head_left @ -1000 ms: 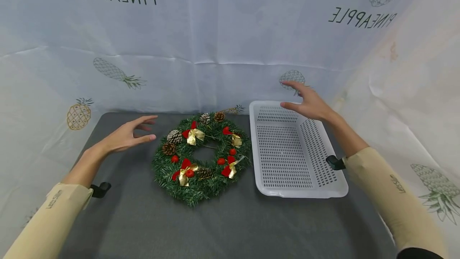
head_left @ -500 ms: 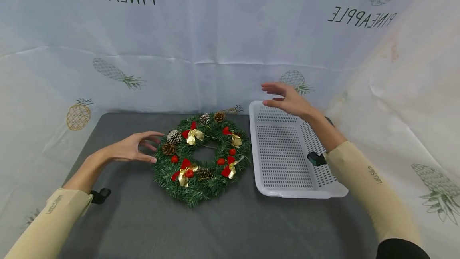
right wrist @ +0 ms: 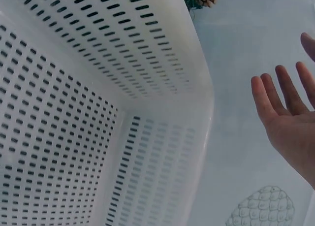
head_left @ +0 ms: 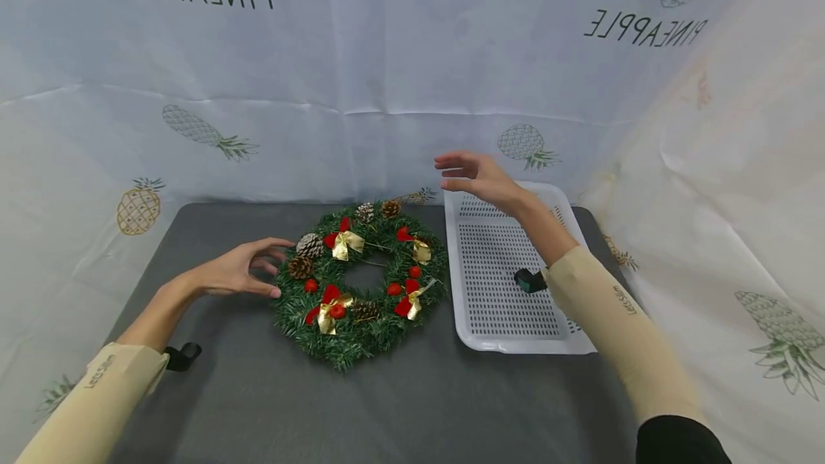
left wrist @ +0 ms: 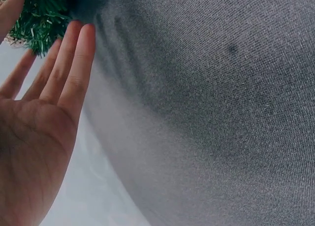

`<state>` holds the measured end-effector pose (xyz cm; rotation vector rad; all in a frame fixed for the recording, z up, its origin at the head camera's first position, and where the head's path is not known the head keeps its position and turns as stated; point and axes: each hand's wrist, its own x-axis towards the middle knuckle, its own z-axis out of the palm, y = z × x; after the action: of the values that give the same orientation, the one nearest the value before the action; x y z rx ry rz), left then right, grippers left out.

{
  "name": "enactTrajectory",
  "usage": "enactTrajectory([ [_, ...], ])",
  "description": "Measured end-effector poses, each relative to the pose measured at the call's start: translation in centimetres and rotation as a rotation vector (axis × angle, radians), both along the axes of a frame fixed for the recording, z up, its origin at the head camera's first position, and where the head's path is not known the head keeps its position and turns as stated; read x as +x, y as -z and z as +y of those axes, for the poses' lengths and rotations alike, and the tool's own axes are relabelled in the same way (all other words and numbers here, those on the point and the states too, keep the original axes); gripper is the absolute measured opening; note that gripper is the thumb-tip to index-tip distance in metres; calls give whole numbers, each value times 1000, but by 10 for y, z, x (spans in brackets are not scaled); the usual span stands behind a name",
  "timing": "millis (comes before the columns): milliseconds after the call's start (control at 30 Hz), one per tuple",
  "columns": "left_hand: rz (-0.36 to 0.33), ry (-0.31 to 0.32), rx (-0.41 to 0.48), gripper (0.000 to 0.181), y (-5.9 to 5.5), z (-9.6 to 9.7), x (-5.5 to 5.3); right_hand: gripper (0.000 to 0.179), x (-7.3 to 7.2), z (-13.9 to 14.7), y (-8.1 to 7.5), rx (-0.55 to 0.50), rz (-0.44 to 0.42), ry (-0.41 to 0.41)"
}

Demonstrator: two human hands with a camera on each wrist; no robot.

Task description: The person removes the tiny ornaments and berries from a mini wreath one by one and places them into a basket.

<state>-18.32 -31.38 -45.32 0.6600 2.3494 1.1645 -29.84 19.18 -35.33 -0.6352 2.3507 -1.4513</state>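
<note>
A green Christmas wreath (head_left: 367, 339) with red and gold bows, pinecones and red berries lies flat on the grey table. At its left edge is my left hand (head_left: 235, 268), fingers spread and relaxed; whether the fingertips touch the greenery I cannot tell. The left wrist view shows the palm of the left hand (left wrist: 44, 117) beside the green tinsel (left wrist: 44, 19), gripping nothing. My right hand (head_left: 480, 177) hovers over the back left corner of the white plastic basket (head_left: 503, 348), fingers loosely bent and holding nothing. In the right wrist view the right hand (right wrist: 290, 113) is apart from the basket's rim (right wrist: 204, 88).
The perforated basket stands right of the wreath, close beside it. A grey cloth (head_left: 387, 414) covers the table. Behind and at the sides hangs a pale curtain (head_left: 361, 41) printed with pineapples. Dark straps (head_left: 183, 356) stick out near both wrists.
My right hand has moved left across the basket's back, toward the wreath. The left hand has come right and slightly down to the wreath's edge. Wreath and basket stay in place.
</note>
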Motion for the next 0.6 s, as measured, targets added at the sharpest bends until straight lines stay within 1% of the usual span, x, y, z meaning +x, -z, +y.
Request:
enactTrajectory([
  [100, 2, -6, 2, 88, 1, 0, 1, 58, -1, -8, 3, -22, -30, -12],
  [333, 2, -15, 18, 87, 3, 0, 2, 54, -5, -25, 8, -50, -59, -57],
  [600, 21, -17, 21, 85, 6, 1, 2, 53, -10, -41, 11, -36, -96, -77],
])
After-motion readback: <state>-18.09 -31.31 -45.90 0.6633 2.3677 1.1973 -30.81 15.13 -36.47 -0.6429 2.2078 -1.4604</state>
